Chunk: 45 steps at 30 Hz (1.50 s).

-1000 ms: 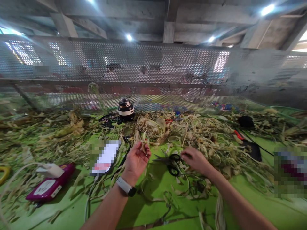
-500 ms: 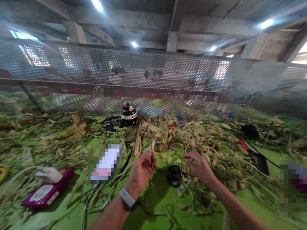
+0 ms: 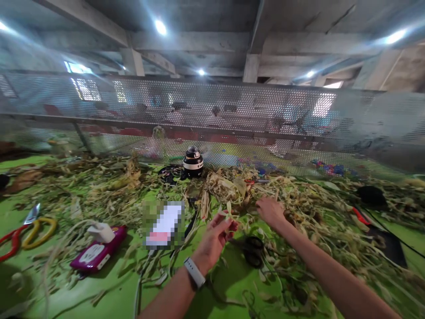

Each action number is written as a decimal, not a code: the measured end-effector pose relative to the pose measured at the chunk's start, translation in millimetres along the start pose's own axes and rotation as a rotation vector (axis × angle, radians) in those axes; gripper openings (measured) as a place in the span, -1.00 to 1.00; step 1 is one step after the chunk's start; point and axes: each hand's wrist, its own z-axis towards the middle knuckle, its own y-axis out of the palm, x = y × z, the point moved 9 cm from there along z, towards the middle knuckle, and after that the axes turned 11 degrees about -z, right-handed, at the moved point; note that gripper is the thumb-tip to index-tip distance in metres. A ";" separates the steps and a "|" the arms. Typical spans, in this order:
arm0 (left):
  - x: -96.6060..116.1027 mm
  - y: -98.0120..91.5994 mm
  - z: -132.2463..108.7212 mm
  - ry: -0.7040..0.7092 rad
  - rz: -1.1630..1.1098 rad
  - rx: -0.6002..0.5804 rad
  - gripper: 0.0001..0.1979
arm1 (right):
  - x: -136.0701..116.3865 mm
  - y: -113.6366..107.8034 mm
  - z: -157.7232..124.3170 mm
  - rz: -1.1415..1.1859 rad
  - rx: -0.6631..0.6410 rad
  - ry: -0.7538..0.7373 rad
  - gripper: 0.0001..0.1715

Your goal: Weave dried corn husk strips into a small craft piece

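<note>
My left hand, wearing a watch with a pale band, pinches a small pale-green dried leaf at its fingertips. To its right, my right hand is at the edge of the heap of dried leaves and stems. Its fingers are curled down and partly hidden behind the back of the hand; what they hold, if anything, I cannot make out. Between and below the two hands, black-handled scissors lie on the green tabletop, with loose stems around them.
Left of my hands lie a blurred-out phone on a cable, a purple power bank with a white plug, and red-and-yellow scissors. A black round jar-like object stands behind. A perforated metal screen closes the back, with people beyond.
My right hand has moved forward to the leaf heap, fingers turned down. My left hand keeps its leaf. The view has swung left, bringing the red-and-yellow scissors further into sight.
</note>
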 end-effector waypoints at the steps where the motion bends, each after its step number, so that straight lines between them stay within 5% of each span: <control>1: -0.2 -1.0 0.5 0.004 0.009 0.003 -0.73 | 0.8 -1.6 -0.1 0.004 0.015 0.002 -0.84; 5: -3.1 0.2 1.6 -0.009 0.039 -0.018 -0.77 | 11.3 -29.5 -3.8 0.100 0.165 0.049 -0.77; 8: -2.3 0.1 1.4 0.013 0.037 0.007 -0.69 | 20.7 -53.4 -16.8 0.575 0.325 0.176 -0.80; 11: 4.0 0.9 0.4 0.088 0.060 0.027 -0.64 | -8.4 -26.2 -31.8 1.131 0.025 0.273 -0.72; 13: 6.6 3.9 -0.1 0.117 0.102 0.000 -0.63 | -38.0 -10.2 -45.9 1.284 -0.142 0.285 -0.69; 16: 4.8 7.1 -0.1 0.108 0.156 -0.056 -0.57 | -62.3 3.5 -60.0 1.318 -0.222 0.286 -0.70; 21: -0.2 7.2 2.3 0.122 0.257 -0.108 -0.52 | -64.9 10.4 -64.0 1.260 -0.246 0.273 -0.74; 27: 0.5 -4.9 5.7 0.116 0.219 0.024 -0.55 | -75.6 10.0 -65.8 1.281 -0.317 0.169 -0.71; 45: 3.0 -1.7 1.0 0.079 0.212 0.050 -0.54 | -83.1 18.4 -69.6 1.452 -0.413 0.187 -0.60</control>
